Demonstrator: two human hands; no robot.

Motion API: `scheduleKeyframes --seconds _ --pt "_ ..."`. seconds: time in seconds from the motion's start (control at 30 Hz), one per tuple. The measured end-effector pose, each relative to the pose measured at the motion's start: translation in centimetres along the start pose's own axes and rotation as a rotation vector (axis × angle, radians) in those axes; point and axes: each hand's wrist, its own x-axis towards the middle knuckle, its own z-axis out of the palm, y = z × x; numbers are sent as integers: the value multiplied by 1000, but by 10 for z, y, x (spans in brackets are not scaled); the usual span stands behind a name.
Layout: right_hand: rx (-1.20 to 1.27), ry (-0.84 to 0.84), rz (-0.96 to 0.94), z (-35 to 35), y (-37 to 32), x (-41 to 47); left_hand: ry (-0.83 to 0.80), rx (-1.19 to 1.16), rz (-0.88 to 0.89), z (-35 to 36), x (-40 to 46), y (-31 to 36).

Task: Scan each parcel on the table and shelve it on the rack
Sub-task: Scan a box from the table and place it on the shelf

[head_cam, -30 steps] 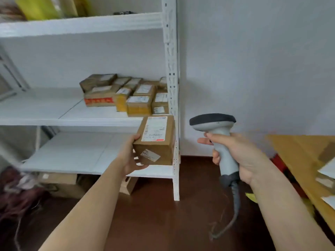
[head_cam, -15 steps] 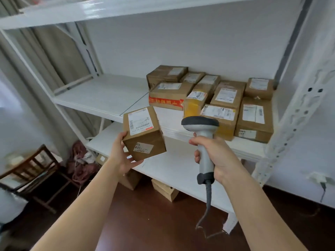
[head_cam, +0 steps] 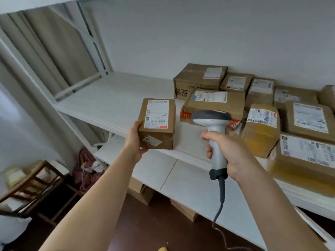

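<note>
Small brown cardboard parcel point(head_cam: 157, 124) at the front edge of the rack's middle shelf point(head_cam: 108, 100), white shipping label facing up, a smaller sticker on the near face; whether resting on the board or just above it, impossible to tell. Gripped at its near-left corner by the left hand point(head_cam: 136, 142), thumb up along the left side, fingers curled under the bottom edge, palm below and to the left of the box, forearm reaching in from the lower left. Just to the right of the parcel and apart from it, a grey handheld scanner point(head_cam: 213, 134) with a dark head, held upright, handle wrapped by the clenched right hand point(head_cam: 229, 153), index finger at the front of the grip, dark cable hanging down from the base. Behind and to the right on the same shelf, a cluster of shelved boxes point(head_cam: 259, 109), all labelled, packed close in rows back to the wall; one with an orange-red stripe directly behind the scanner head, one with yellow tape just beyond the right hand. Left part of that shelf bare white board. Lower shelf point(head_cam: 190, 183) beneath, more cartons on the floor under it. Wooden chair point(head_cam: 34, 187) at the far left, blurred.
</note>
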Motion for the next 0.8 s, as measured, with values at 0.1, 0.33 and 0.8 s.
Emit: scheduleKeyframes --seconds 0.1,0.33,0.8 --pt "26 108 -35 26 -10 34 -69 79 2 14 66 30" --pt "81 293 -87 68 -33 76 -153 263 26 56 165 72" --pt "83 450 -126 55 -33 31 104 47 201 101 125 43"
